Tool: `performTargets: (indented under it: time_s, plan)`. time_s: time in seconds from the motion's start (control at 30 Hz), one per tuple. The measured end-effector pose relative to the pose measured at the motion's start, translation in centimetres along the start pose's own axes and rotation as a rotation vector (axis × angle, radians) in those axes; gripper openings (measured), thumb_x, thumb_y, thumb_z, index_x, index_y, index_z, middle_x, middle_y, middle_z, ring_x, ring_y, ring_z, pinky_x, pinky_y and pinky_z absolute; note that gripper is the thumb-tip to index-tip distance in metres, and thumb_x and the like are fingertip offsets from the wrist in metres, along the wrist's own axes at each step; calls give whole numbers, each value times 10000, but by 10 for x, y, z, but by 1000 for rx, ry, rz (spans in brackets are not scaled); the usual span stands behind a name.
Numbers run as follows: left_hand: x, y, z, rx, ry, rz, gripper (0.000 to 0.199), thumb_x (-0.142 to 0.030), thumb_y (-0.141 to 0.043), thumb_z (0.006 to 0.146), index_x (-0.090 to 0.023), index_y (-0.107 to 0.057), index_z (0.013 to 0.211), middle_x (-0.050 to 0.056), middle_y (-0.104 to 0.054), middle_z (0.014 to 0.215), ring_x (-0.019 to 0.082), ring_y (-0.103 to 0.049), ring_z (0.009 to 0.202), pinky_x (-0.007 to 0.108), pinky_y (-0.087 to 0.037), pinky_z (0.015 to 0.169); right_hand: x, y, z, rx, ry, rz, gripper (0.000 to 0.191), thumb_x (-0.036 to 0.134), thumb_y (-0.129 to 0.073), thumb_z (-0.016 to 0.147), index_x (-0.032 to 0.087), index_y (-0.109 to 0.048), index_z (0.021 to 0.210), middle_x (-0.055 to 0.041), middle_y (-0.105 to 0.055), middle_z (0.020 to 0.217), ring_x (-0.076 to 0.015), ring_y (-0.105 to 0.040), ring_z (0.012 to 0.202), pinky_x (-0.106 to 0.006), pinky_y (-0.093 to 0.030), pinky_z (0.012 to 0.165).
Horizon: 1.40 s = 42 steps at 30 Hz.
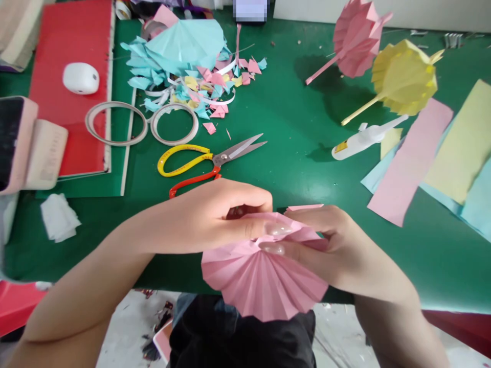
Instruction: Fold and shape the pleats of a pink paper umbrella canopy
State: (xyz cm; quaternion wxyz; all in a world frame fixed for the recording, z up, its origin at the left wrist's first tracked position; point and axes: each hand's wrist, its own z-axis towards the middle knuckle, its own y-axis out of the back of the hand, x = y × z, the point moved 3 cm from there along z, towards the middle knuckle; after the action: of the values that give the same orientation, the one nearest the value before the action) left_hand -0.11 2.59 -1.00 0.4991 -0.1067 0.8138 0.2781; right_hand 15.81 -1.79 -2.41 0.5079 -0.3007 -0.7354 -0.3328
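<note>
A pleated pink paper fan (268, 286), spread nearly into a round, is held over the table's front edge. My left hand (233, 214) grips it from the left, thumb pressed near the centre where the folds meet. From the right, my right hand (326, 245) pinches the same paper, its thumb just below the left one. Most of my fingertips are hidden behind the paper. Beyond my left hand lie scissors (218, 161) with one yellow and one red handle, blades parted. A flat pink paper edge (305, 207) shows behind my right hand.
Two folded paper umbrellas, pink (356, 41) and yellow (404, 79), lie at the back right near a white glue bottle (360, 143). Coloured paper strips (410, 163) overlap at right. Light-blue folded paper (187, 46), scraps and tape rolls (174, 124) sit back left, beside a red folder (72, 122).
</note>
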Motion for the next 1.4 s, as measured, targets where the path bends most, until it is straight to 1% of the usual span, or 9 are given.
performTargets:
  time_s: [0.1, 0.17, 0.37, 0.57, 0.67, 0.83, 1.0, 1.17, 1.4]
  plan:
    - [0, 3, 0, -1, -37, 65, 220, -266, -520, 878, -181, -533, 676, -47, -436, 600, 56, -380, 513, 175, -270, 446, 1, 1, -1, 3, -22, -37, 194, 267, -574, 852, 151, -654, 719, -12, -591, 667, -122, -534, 658, -212, -430, 540]
    - [0, 3, 0, -3, -47, 96, 214, -260, -518, 880, -178, -538, 683, -40, -456, 622, 60, -402, 533, 179, -286, 463, 2, 2, -2, 3, -41, -53, 214, 260, -567, 853, 152, -638, 683, -17, -595, 684, -128, -540, 673, -213, -425, 537]
    - [0, 0, 2, -24, -25, 54, 287, -282, -519, 880, -164, -476, 622, -47, -401, 600, 55, -336, 503, 188, -254, 453, 3, 4, -1, -19, -53, -88, 218, 267, -577, 846, 153, -634, 669, -4, -565, 634, -114, -505, 619, -207, -390, 495]
    - [3, -3, 4, 60, 86, -20, 280, -295, -481, 892, -166, -464, 643, -54, -330, 589, 51, -309, 504, 164, -226, 429, 1, 5, -3, -8, -62, -108, 199, 269, -562, 859, 147, -654, 731, -5, -559, 634, -111, -488, 618, -206, -371, 494]
    - [4, -3, 3, 82, 108, -16, 267, -288, -477, 892, -167, -457, 655, -50, -323, 607, 52, -306, 512, 167, -220, 424, 0, 4, -3, -6, -69, -115, 191, 263, -556, 863, 150, -659, 748, 1, -558, 637, -106, -476, 607, -211, -370, 503]
    - [4, -4, 3, 58, 83, -59, 317, -261, -489, 888, -169, -358, 614, -49, -276, 613, 54, -270, 515, 180, -201, 418, 0, 5, -2, -23, -92, -96, 234, 309, -593, 838, 159, -654, 669, 1, -544, 606, -111, -491, 582, -215, -354, 465]
    - [7, -8, 4, 99, 42, -156, 303, -262, -477, 899, -173, -360, 634, -47, -269, 627, 62, -268, 534, 190, -210, 433, -2, 5, 0, 5, -111, -69, 252, 345, -607, 823, 165, -662, 655, 4, -527, 576, -113, -499, 571, -213, -345, 438]
    - [15, -12, 7, 173, 79, -200, 329, -335, -426, 916, -180, -332, 642, -45, -228, 628, 74, -242, 535, 217, -195, 437, -4, 4, 0, -32, -139, -80, 249, 363, -610, 820, 172, -668, 670, 5, -536, 578, -109, -498, 559, -206, -340, 423]
    - [20, -12, 7, 195, 104, -187, 334, -376, -374, 932, -173, -366, 667, -43, -257, 647, 77, -271, 563, 226, -218, 464, -1, 6, 2, -57, -162, -111, 268, 378, -659, 778, 173, -638, 606, 12, -514, 552, -109, -489, 542, -208, -343, 420]
